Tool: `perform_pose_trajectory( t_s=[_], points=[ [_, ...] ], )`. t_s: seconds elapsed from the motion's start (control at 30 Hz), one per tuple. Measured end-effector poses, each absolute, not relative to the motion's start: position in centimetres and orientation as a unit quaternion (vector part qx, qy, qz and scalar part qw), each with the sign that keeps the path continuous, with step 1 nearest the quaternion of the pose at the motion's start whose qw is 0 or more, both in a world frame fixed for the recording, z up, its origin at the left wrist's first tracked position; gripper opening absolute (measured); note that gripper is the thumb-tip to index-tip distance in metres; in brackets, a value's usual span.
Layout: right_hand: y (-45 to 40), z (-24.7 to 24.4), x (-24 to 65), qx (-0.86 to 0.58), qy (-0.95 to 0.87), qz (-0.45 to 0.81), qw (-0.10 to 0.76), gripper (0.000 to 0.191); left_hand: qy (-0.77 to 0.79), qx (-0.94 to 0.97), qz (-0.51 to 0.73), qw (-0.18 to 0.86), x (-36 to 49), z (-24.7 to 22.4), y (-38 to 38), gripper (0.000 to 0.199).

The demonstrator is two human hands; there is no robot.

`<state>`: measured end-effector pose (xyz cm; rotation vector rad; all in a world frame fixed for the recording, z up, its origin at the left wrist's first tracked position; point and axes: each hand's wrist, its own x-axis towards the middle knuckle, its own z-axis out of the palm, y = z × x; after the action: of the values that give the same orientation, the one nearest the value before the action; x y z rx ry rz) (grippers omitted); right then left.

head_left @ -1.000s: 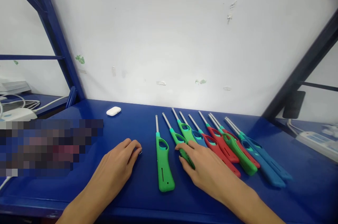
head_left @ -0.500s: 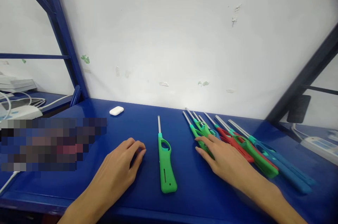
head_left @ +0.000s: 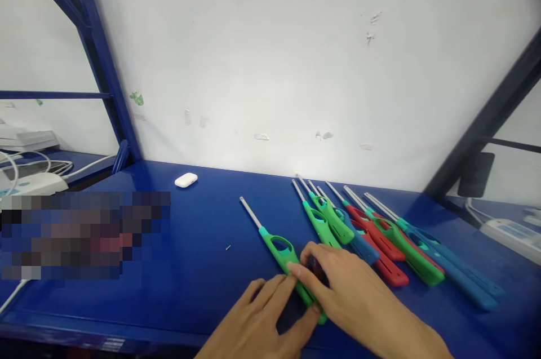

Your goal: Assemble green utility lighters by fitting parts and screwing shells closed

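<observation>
A green long-necked gas lighter (head_left: 284,257) lies slanted on the blue table, its metal tube pointing to the far left. My left hand (head_left: 268,317) has its fingertips and thumb closed about the lower handle. From the other side my right hand (head_left: 350,286) meets the same handle, thumb on top and fingers curled beside it. The hands partly cover the handle's lower end. Just right of them lie more lighters: a green lighter (head_left: 333,222), a red lighter (head_left: 376,235) and a blue lighter (head_left: 456,266) among several, tubes toward the wall.
A small white case (head_left: 186,180) sits toward the back left of the blue table (head_left: 190,218). Left of the lighter is a tiny shiny sliver (head_left: 228,247). The white wall (head_left: 262,66) rises behind. Power strips with cables stand at both sides, and a blurred patch covers part of the left.
Both hands have come together on the single green lighter, my left moving right and my right moving toward me. The lighter has turned, its tube now leaning left. The tiny sliver now shows.
</observation>
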<state>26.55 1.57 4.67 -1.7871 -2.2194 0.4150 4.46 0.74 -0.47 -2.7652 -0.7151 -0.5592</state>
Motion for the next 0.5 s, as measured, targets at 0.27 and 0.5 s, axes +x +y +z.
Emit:
perform_pose_trajectory(
  t_s=[0.27, 0.5],
  points=[
    [1.3, 4.3, 25.7, -0.654, -0.749, 0.084, 0.059, 0.036, -0.243, -0.946, -0.208, 0.055, 2.5, 0.6, 1.1, 0.046],
    [1.6, 3.2, 26.5, -0.655, -0.751, 0.029, 0.087, 0.013, -0.338, -0.877, -0.322, 0.11, -0.3, 1.8, 2.3, 0.045]
  ],
)
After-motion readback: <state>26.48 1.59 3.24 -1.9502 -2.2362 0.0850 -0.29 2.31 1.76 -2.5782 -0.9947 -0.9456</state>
